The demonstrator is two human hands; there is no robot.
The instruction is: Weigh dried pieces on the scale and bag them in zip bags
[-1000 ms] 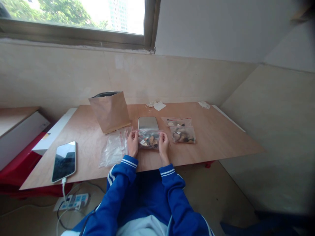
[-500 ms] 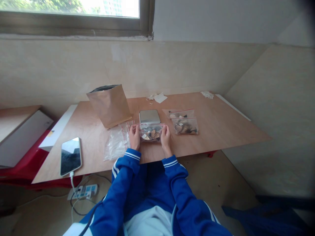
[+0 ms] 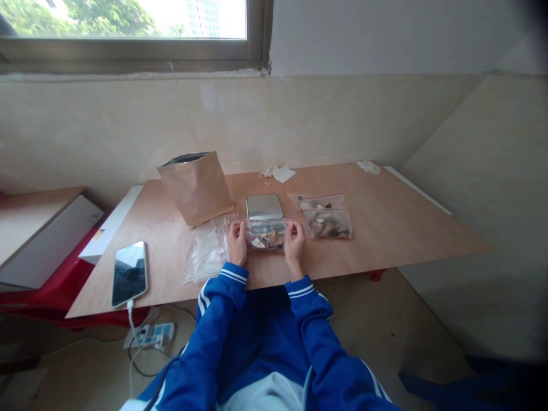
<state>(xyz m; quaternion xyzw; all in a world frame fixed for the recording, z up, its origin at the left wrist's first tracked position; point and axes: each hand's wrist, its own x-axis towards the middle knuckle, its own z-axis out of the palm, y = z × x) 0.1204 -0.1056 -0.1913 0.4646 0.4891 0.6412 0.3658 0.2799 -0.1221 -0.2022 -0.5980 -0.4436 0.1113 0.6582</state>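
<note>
A clear zip bag [image 3: 266, 237] of brown and dark dried pieces, with a small white packet inside, lies in front of me at the table's near side. My left hand [image 3: 237, 242] pinches its upper left corner, and my right hand [image 3: 294, 242] pinches the upper right corner. Just behind the bag is a flat silver scale [image 3: 264, 206]. To the right rest filled zip bags [image 3: 329, 222], overlapping one another. Beside my left hand spreads a pile of clear zip bags [image 3: 206, 251] with red seal lines, seemingly unfilled. Behind them stands a brown paper pouch [image 3: 197, 191], its top open.
A phone [image 3: 129, 274] with a white charging cable lies at the table's left edge. Paper scraps [image 3: 282, 173] and crumpled tissue [image 3: 369, 166] sit along the back. Below, a power strip [image 3: 150, 335] rests on the floor. A red stool [image 3: 81, 268] is at the left.
The camera view has shifted slightly, so everything appears a little further right and lower. Both hands still grip the bag's top corners; the right hand's fingers have moved slightly along the edge.
</note>
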